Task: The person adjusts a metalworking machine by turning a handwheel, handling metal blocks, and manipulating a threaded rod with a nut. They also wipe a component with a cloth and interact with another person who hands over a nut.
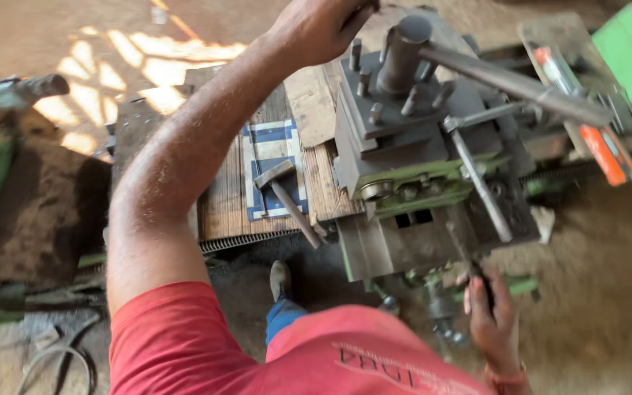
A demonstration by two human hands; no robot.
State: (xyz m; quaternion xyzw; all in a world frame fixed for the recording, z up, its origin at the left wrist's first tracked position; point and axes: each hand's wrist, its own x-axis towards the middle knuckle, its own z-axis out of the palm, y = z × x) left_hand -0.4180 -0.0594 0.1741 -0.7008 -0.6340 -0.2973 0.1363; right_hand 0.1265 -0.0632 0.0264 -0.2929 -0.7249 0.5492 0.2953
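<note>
The right hand (493, 314) was closed in a narrow grip around a dark crank handle (469, 267) low on the front of the lathe carriage (404, 241), fingers wrapped over the rod and the wrist (510, 380) showing a band below. The left hand (320, 25) was raised at the top edge of the view, curled shut on something beside the tool post (404, 95); what it held was cut off by the frame, so I could not tell. Its bare forearm (177, 161) ran down to a red shirt sleeve (177, 336).

The tool post sat on top of the carriage, a grey steel block with several upright clamping bolts (371, 80) and a thick round post (402, 51) at its centre. A long dark bar (521, 84) lay tilted across it, reaching out to the right. Beneath the block was a green-painted slide (418, 190), and a thinner steel lever (480, 186) slanted down across its front.

Left of the carriage, a hammer (287, 194) lay on a blue and white panel (272, 172) set on ribbed wooden boards (221, 205). To the right, an orange-handled tool (608, 153) rested on a worn tray (572, 44). Below, a shoe (279, 278) and blue trouser leg (283, 314) stood on the dusty floor (601, 292).
</note>
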